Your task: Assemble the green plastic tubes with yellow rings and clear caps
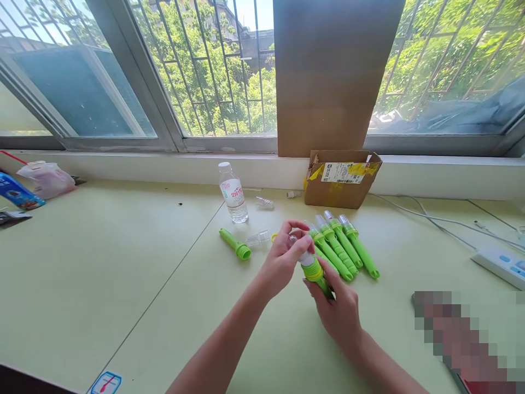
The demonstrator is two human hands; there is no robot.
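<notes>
My right hand [338, 301] is wrapped around a green plastic handle [315, 273] with a threaded neck and a yellow ring, like a small light stick or torch. Fingers of my left hand [285, 257] pinch the white insert [305, 258] with a clear tip at the handle's top; part of it is hidden by them. Left of my hands lies a loose green handle [234, 244], its threaded open end towards me. Beside it is a clear ribbed cap [257, 238]. Just beyond my right hand lie several green sticks [356, 251] with clear caps, side by side.
A water bottle [233, 194] stands at the back, near another clear cap [264, 203]. An open cardboard box [340, 189] stands against the sill. On the right are a power strip [500, 265], cables and a pixelated item [455, 334]. Packages [51, 180] lie far left.
</notes>
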